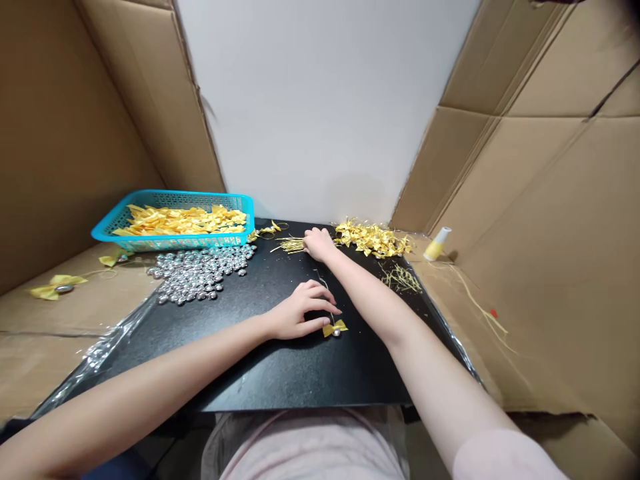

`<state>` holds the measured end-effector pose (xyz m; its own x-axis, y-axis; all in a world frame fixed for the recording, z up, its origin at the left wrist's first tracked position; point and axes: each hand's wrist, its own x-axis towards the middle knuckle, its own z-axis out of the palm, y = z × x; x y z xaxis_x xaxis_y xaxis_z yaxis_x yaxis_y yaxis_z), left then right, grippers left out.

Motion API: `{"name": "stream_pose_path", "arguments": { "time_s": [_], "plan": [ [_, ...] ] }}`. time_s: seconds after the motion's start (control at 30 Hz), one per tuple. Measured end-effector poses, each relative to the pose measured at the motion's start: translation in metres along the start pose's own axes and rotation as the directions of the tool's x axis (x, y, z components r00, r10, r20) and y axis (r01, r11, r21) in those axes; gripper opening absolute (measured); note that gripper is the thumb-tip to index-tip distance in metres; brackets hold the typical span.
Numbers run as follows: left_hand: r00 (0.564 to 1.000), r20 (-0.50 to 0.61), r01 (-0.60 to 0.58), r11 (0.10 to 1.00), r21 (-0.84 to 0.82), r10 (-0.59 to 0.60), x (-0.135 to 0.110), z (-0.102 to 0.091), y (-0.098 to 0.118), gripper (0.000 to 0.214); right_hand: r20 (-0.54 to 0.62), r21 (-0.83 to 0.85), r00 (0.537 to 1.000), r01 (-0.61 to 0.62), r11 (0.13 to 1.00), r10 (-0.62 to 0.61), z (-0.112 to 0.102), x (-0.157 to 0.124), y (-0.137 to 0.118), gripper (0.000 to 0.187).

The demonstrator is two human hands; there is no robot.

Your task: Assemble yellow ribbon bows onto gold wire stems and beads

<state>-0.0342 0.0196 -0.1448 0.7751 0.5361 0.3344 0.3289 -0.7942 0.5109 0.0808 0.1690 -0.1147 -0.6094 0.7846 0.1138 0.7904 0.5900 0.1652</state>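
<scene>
My left hand (300,311) rests on the black board (260,373), thumb and fingers pinched on a small yellow ribbon bow with a silver bell (335,328). A thin gold thread runs up from the bow. My right hand (317,243) reaches to the far edge of the board, fingers curled down on a bundle of gold threads (290,245). A pile of finished yellow bows (373,239) lies just right of that hand.
A blue basket (173,200) of yellow bows stands at the back left, with a heap of silver bells (200,272) in front of it. Loose bows (55,287) lie at left, thread scraps (400,277) and a yellow-white bottle (437,244) at right. Cardboard walls surround the board.
</scene>
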Motion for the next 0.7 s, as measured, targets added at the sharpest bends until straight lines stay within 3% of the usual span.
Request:
{"name": "stream_pose_path", "arguments": {
  "time_s": [0.13, 0.2, 0.33, 0.4, 0.47, 0.6, 0.7],
  "plan": [
    [0.993, -0.114, 0.046, 0.995, 0.090, -0.035, 0.000, 0.002, -0.001, 0.025, 0.018, -0.064, 0.999, 0.044, 0.997, -0.043, 0.003, 0.001, -0.003, 0.024],
    [0.967, -0.236, 0.137, 0.975, 0.174, -0.094, 0.001, 0.002, -0.005, 0.023, 0.018, -0.100, 0.998, 0.061, 0.993, -0.060, 0.006, -0.002, -0.003, 0.028],
    [0.829, -0.508, 0.431, 0.846, 0.313, -0.235, 0.000, -0.011, -0.020, 0.020, -0.014, -0.170, 0.993, 0.110, 0.979, -0.114, 0.003, -0.012, -0.003, 0.035],
    [0.758, -0.605, 0.544, 0.748, 0.380, -0.243, -0.001, -0.024, -0.027, 0.026, -0.058, -0.226, 0.982, 0.164, 0.960, -0.182, -0.005, -0.020, -0.006, 0.038],
    [0.724, -0.654, 0.609, 0.648, 0.458, -0.218, -0.002, -0.036, -0.031, 0.032, -0.112, -0.300, 0.954, 0.236, 0.924, -0.280, -0.015, -0.029, -0.010, 0.039],
    [0.778, -0.594, 0.593, 0.553, 0.585, -0.205, -0.002, -0.048, -0.029, 0.022, -0.167, -0.375, 0.897, 0.326, 0.868, -0.409, -0.035, -0.048, -0.026, 0.040],
    [0.829, -0.513, 0.542, 0.544, 0.640, -0.223, 0.001, -0.048, -0.024, 0.032, -0.186, -0.371, 0.883, 0.343, 0.863, -0.431, -0.042, -0.059, -0.036, 0.042]
  ]
}}
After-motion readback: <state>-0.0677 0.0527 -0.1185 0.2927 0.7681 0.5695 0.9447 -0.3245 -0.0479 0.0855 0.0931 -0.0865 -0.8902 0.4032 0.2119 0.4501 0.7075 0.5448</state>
